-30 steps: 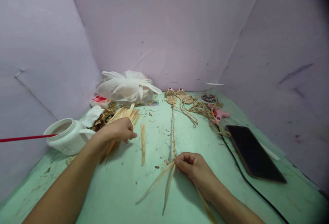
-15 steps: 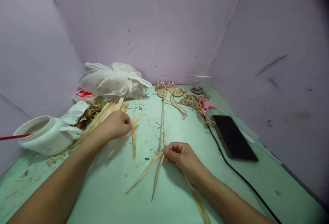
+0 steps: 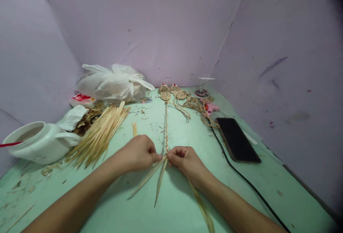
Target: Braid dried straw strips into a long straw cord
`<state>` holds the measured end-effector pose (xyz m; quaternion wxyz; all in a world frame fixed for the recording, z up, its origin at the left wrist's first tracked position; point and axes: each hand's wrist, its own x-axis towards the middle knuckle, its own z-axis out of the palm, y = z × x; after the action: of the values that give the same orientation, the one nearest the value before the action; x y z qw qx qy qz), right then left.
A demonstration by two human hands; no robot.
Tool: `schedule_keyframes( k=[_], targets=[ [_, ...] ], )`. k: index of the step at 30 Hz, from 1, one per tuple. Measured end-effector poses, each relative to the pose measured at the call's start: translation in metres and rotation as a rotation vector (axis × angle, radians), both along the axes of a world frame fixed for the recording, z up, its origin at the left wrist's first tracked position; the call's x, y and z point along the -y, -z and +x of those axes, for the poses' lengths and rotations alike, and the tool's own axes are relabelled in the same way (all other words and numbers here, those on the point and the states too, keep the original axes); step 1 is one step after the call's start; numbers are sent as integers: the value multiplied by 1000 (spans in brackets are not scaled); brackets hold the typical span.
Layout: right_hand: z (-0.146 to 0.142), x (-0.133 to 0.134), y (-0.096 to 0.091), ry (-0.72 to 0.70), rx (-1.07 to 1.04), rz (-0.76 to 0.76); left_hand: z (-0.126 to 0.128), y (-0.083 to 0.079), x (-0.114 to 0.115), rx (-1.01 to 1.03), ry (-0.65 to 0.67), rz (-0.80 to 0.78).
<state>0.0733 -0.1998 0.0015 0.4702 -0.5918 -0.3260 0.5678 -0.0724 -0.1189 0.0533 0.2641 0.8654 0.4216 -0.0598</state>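
Across the green bench (image 3: 112,204), we find a white plastic bag (image 3: 115,85) at the back left. Nearer to us on that side stands a white pot (image 3: 43,147), and to its right lies a fanned bundle of pale strips (image 3: 100,135). On the right side we locate a dark phone (image 3: 237,140). Our right hand (image 3: 186,161) has its grip closed to a pinch, thumb against forefinger, at the near end of a braid (image 3: 166,126). Our left hand (image 3: 140,151) is just beside that end, fingers curled; whether its grip has hold of a strand, we cannot tell. The braid extends along the middle of the bench, away from us, to a woven sole-shaped piece (image 3: 164,94). Two loose strands (image 3: 160,183) splay toward us from its near end.
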Motion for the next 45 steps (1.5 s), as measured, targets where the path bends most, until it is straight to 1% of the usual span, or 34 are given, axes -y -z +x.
schedule_keyframes(
  k=[2,4,6,7,9,11,13,15,16,17,18,19,21,22,23,24,25,26,27,28,29,32,35,37,41,43,45],
  targets=[
    [0,0,-3,4,-7,-7,6,4,10,10,25,-101],
    [-1,1,-5,0,-7,-10,10,5,18,20,9,-115],
    [-1,1,-6,-1,-15,-9,13,2,27,36,1,-85],
    [-1,2,-7,4,-24,-9,14,2,32,34,3,-42],
    [-2,2,-6,27,-48,-12,18,3,46,2,19,98],
    [-3,3,-6,51,-78,-26,23,9,62,-54,63,249],
    [-3,4,-5,70,-121,-45,28,19,76,-100,131,353],
    [-3,4,-5,82,-163,-46,30,25,83,-105,190,403],
    [-3,4,-5,82,-181,-40,30,25,83,-85,196,388],
    [-3,5,-4,79,-193,-29,29,22,81,-44,182,348],
    [-3,5,-4,71,-202,-17,27,18,76,19,130,287],
    [-3,4,-4,60,-209,-4,24,12,70,101,49,205],
    [-3,4,-3,43,-214,21,20,3,54,326,-212,79],
    [-3,3,-3,39,-211,31,18,1,46,391,-338,-46],
    [-3,3,-3,33,-209,43,18,0,39,423,-414,-229],
    [-3,2,-2,26,-206,54,17,2,34,445,-448,-432],
    [-3,2,-2,14,-198,67,18,6,30,459,-449,-614],
    [-2,2,-2,-3,-184,80,19,11,27,463,-439,-747],
    [-1,1,-1,-28,-163,89,20,16,26,460,-427,-815],
    [0,1,0,-61,-135,96,21,20,25,446,-424,-819],
    [1,2,1,-94,-94,103,21,24,25,417,-428,-778],
    [6,4,3,-168,140,179,22,28,26,327,-407,-609],
    [10,8,4,-194,479,313,22,28,27,388,-330,-464],
    [11,11,3,-209,635,369,23,30,29,469,-296,-387],
    [10,17,-3,-190,822,402,25,40,34,511,-323,-333],
    [9,22,-7,-170,909,369,25,45,36,507,-344,-331],
    [7,27,-12,-207,926,318,26,46,38,518,-361,-362]
  ],
)
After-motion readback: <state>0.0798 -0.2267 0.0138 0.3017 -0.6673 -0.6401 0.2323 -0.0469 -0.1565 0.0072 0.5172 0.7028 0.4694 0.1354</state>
